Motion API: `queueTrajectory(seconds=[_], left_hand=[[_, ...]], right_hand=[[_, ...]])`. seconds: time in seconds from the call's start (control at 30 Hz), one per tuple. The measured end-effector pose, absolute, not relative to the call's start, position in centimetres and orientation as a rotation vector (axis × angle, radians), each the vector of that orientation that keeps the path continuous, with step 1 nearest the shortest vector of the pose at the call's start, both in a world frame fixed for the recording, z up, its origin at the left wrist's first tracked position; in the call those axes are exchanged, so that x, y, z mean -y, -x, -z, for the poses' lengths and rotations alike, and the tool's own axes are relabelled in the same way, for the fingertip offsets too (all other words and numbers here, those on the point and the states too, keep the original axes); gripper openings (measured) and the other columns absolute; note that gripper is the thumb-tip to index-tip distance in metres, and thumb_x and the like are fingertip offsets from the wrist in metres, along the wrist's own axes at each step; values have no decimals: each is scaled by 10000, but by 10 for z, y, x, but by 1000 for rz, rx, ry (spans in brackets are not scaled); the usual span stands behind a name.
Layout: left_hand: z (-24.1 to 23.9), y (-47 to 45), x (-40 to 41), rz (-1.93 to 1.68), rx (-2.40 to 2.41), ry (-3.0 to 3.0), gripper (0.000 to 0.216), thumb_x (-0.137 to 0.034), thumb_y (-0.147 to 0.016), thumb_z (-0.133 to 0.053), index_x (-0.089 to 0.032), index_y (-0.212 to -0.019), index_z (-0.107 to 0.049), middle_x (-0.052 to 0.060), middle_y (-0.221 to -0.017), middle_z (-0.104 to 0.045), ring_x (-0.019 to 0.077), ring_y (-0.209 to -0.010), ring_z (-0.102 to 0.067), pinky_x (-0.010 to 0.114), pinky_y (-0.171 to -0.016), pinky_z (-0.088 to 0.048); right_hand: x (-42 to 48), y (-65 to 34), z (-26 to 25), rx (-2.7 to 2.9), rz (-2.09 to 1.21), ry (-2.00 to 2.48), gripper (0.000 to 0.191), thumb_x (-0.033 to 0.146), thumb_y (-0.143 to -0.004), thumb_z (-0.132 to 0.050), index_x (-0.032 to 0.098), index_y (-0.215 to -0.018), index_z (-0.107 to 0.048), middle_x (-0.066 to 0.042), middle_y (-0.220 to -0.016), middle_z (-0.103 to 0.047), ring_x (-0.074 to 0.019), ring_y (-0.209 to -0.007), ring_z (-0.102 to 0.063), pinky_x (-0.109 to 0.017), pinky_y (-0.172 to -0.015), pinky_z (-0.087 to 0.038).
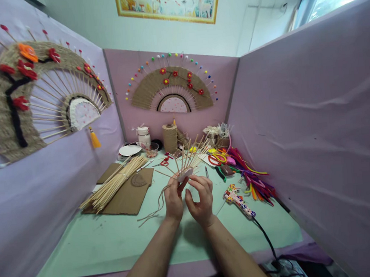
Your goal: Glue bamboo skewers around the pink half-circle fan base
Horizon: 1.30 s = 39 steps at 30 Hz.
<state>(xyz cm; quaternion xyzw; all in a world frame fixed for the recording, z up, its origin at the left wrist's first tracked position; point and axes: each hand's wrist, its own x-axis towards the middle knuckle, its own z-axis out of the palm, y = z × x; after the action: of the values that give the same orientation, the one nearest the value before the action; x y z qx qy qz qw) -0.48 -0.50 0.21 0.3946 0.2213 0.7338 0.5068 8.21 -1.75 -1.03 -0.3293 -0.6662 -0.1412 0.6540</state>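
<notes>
A small unfinished fan frame (185, 174) is raised above the middle of the table. It has a white rounded base, with thin wooden sticks spreading up and outward from it. My left hand (174, 202) is closed on the base from the left side. Strands of brown twine (159, 202) hang down beside that hand toward the tabletop. My right hand (202, 197) is at the base's right edge with curved fingers and the thumb apart from them. Its fingertips are close to the base; whether they touch it I cannot tell.
Left lies a bundle of wooden sticks (121, 182) on cardboard (143, 197). A patterned glue gun (239, 201) with a black cord lies right, near colourful pipe cleaners (255, 175). Behind stand a twine spool (170, 139) and a white jar (144, 137). Partitions (298, 116) enclose the table.
</notes>
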Motion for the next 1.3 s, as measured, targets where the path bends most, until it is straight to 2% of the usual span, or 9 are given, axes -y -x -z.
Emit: queueTrajectory(seconds=[0.4, 0.7, 1.03, 1.3], left_hand=[[-3, 4, 10, -1770, -613, -1031, 333, -303, -866, -476, -126, -1062, -680, 129, -1134, -710, 257, -1101, -645, 427, -994, -478], [-3, 6, 15, -1818, -791, -1358, 358, -272, -900, -416, -144, -1090, -691, 119, -1170, -698, 245, -1115, -634, 401, -974, -501], [-2, 2, 13, -1817, -751, -1225, 352, -323, -884, -461, -147, -1086, -688, 127, -1161, -700, 259, -1101, -640, 393, -964, -500], [6, 7, 8, -1801, -845, -1380, 378, -318, -921, -402, -162, -1127, -677, 114, -1168, -695, 234, -1097, -635, 385, -990, -476]], right_hand=[[14, -81, 11, 1555, 354, 791, 471, 182, -837, -567, 195, -1301, -485, -136, -1260, -549, -275, -1191, -506, -500, -977, -442], [13, -84, 13, 1571, 381, 811, 457, 158, -838, -560, 230, -1286, -514, -100, -1228, -587, -257, -1156, -505, -478, -978, -428], [17, -83, 13, 1508, 414, 762, 437, 121, -820, -565, 241, -1239, -549, -91, -1214, -588, -254, -1117, -504, -473, -938, -445], [19, -84, 11, 1598, 394, 759, 423, 122, -830, -546, 234, -1237, -582, -78, -1171, -629, -252, -1062, -490, -459, -907, -443]])
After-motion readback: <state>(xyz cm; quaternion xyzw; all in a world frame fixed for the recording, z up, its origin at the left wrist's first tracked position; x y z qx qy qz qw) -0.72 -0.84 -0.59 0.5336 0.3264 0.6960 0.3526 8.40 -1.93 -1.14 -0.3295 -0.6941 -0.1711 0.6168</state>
